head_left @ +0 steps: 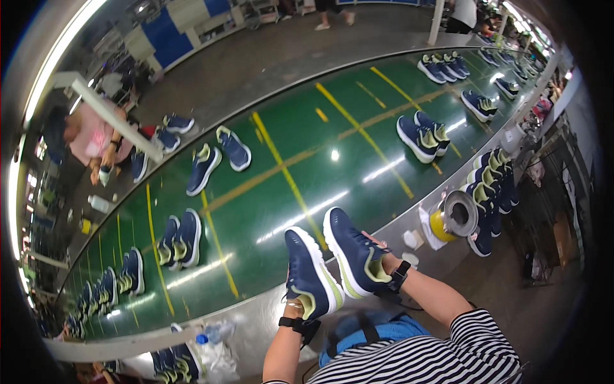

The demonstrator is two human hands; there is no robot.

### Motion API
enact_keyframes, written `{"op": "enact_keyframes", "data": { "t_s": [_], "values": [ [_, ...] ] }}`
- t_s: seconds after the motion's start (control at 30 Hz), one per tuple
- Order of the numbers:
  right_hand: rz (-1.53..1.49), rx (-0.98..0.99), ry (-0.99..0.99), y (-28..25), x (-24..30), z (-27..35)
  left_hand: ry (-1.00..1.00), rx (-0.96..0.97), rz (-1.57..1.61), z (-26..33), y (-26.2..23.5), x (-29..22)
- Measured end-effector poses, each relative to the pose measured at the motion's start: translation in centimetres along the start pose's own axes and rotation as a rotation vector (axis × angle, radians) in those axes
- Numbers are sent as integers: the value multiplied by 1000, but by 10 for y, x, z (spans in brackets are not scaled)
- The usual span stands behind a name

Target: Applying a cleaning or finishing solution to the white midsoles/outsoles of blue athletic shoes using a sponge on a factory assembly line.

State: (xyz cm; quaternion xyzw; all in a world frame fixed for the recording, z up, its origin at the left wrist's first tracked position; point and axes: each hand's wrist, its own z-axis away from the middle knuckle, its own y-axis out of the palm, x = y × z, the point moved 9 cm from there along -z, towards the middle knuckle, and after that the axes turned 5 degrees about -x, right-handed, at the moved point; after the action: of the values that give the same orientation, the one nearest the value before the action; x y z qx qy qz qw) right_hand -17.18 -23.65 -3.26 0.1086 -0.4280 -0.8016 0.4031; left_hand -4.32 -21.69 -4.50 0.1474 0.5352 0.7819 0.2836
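Note:
I hold a pair of navy sneakers side by side over the near edge of the green conveyor belt (281, 224), toes pointing away from me. My left hand (294, 308) is at the heel opening of the left sneaker (303, 265); its fingers are hidden by the shoe. The right sneaker (348, 246) is in my right hand (389, 263), whose fingertips show along the shoe's far side. Both sneakers have white soles, pale green linings and pale green patches on the sole near the heel. Their heels almost touch.
More navy sneakers stand in pairs on the belt, such as one pair (180, 240) at left and another (423, 137) at right. A yellow-sided round container (453, 217) sits on the metal ledge beside hanging sneakers (491, 185). A person (93, 137) works across the belt.

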Motion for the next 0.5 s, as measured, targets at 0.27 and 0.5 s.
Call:
{"op": "enact_keyframes", "data": {
  "t_s": [0.27,0.5],
  "values": [
    [560,-103,-295,19,159,-80,273,-491,-452,-153,-14,-82],
    [1041,-434,-748,-34,252,-137,301,-542,-1508,-231,-4,-116]
  ]
}}
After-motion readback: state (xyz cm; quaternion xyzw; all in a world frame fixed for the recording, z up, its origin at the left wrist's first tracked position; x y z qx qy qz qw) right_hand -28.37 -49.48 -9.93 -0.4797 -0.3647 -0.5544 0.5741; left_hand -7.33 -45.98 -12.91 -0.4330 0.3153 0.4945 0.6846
